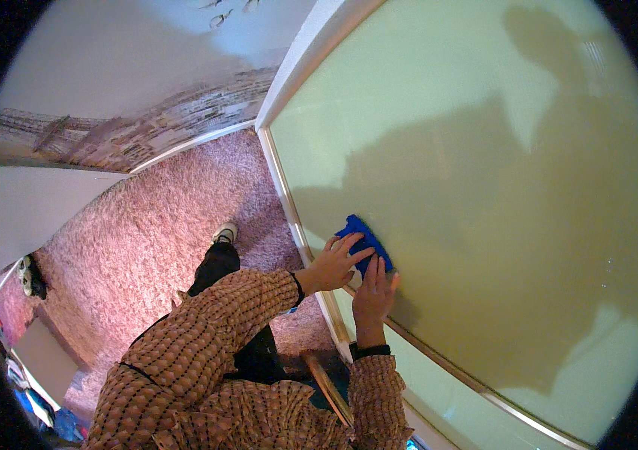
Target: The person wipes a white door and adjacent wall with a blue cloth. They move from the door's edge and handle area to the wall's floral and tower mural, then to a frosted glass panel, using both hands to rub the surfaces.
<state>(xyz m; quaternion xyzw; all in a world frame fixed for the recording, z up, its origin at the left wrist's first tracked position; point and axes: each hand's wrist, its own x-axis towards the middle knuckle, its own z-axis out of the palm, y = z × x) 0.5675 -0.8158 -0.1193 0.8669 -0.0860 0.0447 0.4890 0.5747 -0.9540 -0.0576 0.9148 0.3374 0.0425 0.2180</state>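
A folded blue cloth [385, 260] lies flat against a large pale green, glossy panel [465, 185], close to its light-coloured frame. My left hand [335, 263] comes from the left, its spread fingers pressing on the cloth. Beside it, my right hand [373, 295] reaches up from below, and its fingertips touch the cloth's lower edge. The fingers of both hands almost meet there. Shadows fall over much of the panel.
Pinkish carpet [144, 225] spreads at the left, with my shoe [225, 233] on it. A printed mural wall [184, 121] stands beyond. Far left are a dark shoe [32, 277] and a cardboard-like box [46, 360]. A wooden strip [327, 388] is below my arms.
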